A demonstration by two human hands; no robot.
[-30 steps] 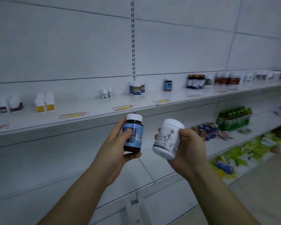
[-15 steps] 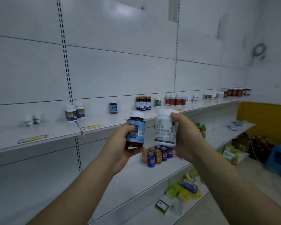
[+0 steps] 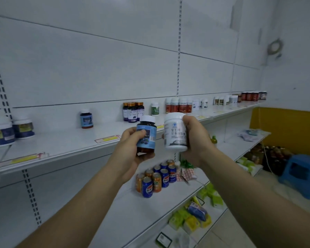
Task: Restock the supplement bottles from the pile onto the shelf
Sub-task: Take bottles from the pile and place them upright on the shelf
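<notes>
White panelled wall with slotted uprights backs a long white metal shelf (image 3: 64, 149), my landmark for everything else. My left hand (image 3: 131, 154) is raised in front of that shelf's front edge, fingers and thumb curled round a brown glass supplement bottle with a blue label and white cap (image 3: 146, 134), held upright. My right hand (image 3: 197, 140) is just beside it, thumb over the top edge and fingers wrapped behind a white plastic supplement bottle with dark lettering (image 3: 175, 134), also upright; the two bottles are close but apart. On the shelf itself, back near the wall, stands a single matching blue-label brown bottle (image 3: 86, 119), to the left of my hands. Farther left on the shelf sit two squat white-capped bottles with dark blue labels (image 3: 11, 129). To the right of the lone bottle is a cluster of gold-capped dark bottles (image 3: 133, 111), then a green-label white bottle (image 3: 155, 109), then a row of red-label white bottles (image 3: 179, 105), with more blurred ones toward the far end. Yellow price tags (image 3: 107, 139) line the shelf's front lip. One level below the shelf stands a group of blue and orange drink cans (image 3: 156, 178). Beyond the shelf's far end, on the floor, a blue plastic stool (image 3: 301, 174).
</notes>
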